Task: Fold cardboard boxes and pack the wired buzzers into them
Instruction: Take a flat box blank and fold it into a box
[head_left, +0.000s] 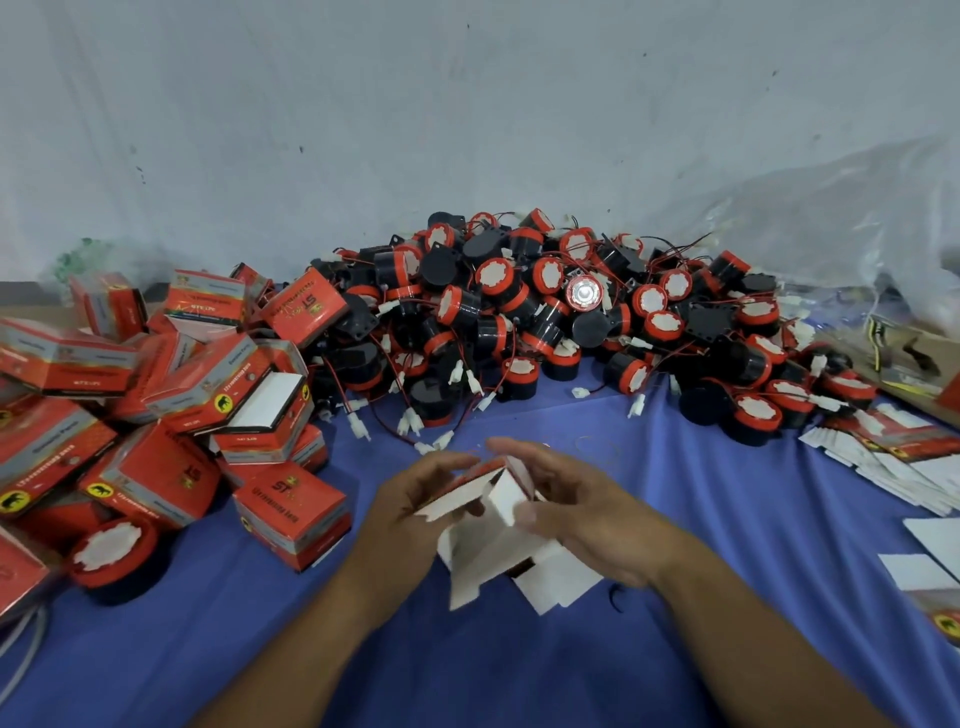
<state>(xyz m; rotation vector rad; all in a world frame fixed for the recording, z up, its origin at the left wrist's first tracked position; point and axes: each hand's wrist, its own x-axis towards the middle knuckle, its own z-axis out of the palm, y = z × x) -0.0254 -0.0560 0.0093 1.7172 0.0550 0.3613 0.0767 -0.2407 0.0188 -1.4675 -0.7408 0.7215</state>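
Centre: a half-folded cardboard box (488, 561), white inner faces towards us and flaps loose, is held over the blue cloth (675, 467). Our left hand (415, 499) grips its left flap with curled fingers. Our right hand (582, 514) curls round the right side, thumb on a white panel. Behind lies the heap of wired buzzers (571, 312). To the left is a pile of folded red boxes (156, 395) with a lone buzzer (111, 551) beside it. To the right are flat box blanks (893, 467).

boxes (291, 512): glossy printed card, plain white inside | buzzers (550, 306): shiny black-and-red plastic | table cover (675, 519): matt blue cloth
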